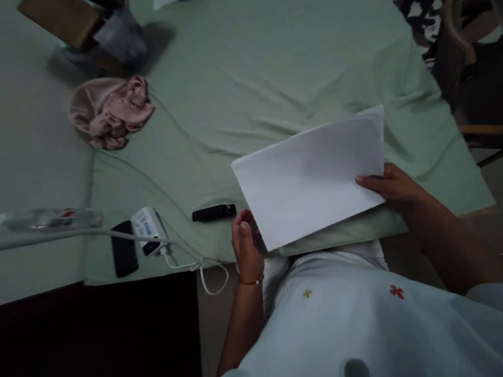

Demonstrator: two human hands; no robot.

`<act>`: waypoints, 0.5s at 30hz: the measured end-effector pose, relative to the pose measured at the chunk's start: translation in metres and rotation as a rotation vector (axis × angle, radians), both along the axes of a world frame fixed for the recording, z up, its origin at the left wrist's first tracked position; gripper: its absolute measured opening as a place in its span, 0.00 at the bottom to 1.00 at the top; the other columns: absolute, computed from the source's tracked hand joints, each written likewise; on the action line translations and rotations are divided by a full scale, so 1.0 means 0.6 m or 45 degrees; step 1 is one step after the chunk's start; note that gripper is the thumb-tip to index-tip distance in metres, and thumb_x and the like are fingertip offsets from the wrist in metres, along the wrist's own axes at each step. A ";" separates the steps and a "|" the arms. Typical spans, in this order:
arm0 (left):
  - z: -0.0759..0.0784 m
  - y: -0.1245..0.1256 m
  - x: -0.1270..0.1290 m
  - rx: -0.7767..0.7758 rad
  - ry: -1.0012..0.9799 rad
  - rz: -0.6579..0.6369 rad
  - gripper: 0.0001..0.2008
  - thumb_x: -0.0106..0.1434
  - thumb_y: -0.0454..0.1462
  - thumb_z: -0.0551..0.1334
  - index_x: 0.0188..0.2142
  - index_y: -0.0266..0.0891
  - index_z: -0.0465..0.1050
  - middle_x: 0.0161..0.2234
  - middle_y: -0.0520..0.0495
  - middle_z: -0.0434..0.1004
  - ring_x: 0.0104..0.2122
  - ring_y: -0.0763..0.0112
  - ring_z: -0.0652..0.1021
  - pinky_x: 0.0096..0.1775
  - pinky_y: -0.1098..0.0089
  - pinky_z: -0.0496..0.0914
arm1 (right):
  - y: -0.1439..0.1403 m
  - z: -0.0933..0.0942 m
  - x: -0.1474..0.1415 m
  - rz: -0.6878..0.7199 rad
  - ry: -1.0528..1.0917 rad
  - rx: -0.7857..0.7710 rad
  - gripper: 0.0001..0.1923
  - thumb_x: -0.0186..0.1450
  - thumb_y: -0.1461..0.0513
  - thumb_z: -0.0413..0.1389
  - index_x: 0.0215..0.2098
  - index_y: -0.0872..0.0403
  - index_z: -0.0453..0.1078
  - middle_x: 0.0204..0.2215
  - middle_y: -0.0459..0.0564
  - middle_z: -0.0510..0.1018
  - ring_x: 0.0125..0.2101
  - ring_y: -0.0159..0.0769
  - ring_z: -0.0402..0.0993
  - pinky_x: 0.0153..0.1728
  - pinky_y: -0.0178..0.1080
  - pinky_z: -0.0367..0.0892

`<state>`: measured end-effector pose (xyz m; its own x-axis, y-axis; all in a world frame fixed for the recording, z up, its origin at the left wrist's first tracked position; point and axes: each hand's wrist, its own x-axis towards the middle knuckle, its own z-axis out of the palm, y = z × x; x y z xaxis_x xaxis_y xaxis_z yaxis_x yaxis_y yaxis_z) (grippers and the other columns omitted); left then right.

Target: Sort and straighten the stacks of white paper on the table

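A stack of white paper sheets [310, 181] is held tilted above the near edge of the table. My right hand [391, 186] grips its right side, thumb on top and fingers underneath. My left hand [246, 247] is upright at the stack's left edge, fingers stretched and thumb apart, not closed round the paper. Whether its palm touches the sheets I cannot tell. Just left of that hand lies a small black object, apparently a stapler [213, 213].
A green cloth [263, 58] covers the table. To the left are a white power adapter [149, 228] with a cable, a black phone [124, 248] and a plastic bottle [49, 220]. Farther back lie a pink cloth [113, 110] and a cardboard box [63, 19]. A chair [457, 16] stands right.
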<state>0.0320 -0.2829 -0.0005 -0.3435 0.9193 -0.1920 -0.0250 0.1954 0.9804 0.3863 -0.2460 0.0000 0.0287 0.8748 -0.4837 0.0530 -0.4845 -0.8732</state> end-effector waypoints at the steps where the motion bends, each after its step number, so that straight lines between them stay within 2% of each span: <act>1: 0.006 0.009 0.009 -0.076 -0.194 -0.030 0.29 0.62 0.60 0.65 0.50 0.42 0.77 0.52 0.40 0.82 0.51 0.57 0.81 0.45 0.63 0.78 | -0.005 -0.004 0.003 0.007 0.014 -0.003 0.23 0.51 0.44 0.70 0.31 0.52 0.74 0.26 0.48 0.77 0.25 0.36 0.69 0.26 0.39 0.64; 3: 0.016 0.025 0.021 -0.227 -0.420 -0.085 0.30 0.53 0.58 0.73 0.46 0.40 0.79 0.47 0.40 0.84 0.48 0.55 0.83 0.46 0.61 0.78 | -0.009 -0.012 0.005 0.025 0.044 0.004 0.22 0.53 0.44 0.70 0.31 0.52 0.74 0.26 0.48 0.77 0.25 0.35 0.68 0.26 0.39 0.64; 6: 0.021 0.039 0.032 -0.374 -0.438 -0.110 0.29 0.44 0.48 0.80 0.44 0.38 0.81 0.43 0.42 0.86 0.47 0.54 0.84 0.48 0.61 0.78 | -0.003 -0.020 0.001 0.052 0.087 0.021 0.23 0.54 0.43 0.70 0.31 0.53 0.75 0.26 0.48 0.77 0.25 0.35 0.69 0.27 0.38 0.64; 10: 0.015 0.047 0.035 -0.326 -0.298 -0.057 0.29 0.43 0.50 0.80 0.41 0.36 0.83 0.42 0.40 0.87 0.50 0.53 0.83 0.54 0.59 0.76 | 0.013 -0.022 -0.011 0.007 0.152 0.002 0.27 0.51 0.40 0.71 0.31 0.53 0.75 0.26 0.49 0.78 0.24 0.36 0.70 0.25 0.38 0.64; 15: 0.011 0.054 0.025 -0.297 -0.254 -0.028 0.31 0.44 0.55 0.78 0.40 0.35 0.83 0.38 0.41 0.87 0.46 0.52 0.84 0.52 0.57 0.77 | 0.030 -0.016 -0.026 -0.023 0.203 -0.021 0.28 0.49 0.38 0.71 0.28 0.51 0.76 0.24 0.50 0.78 0.22 0.37 0.70 0.22 0.40 0.64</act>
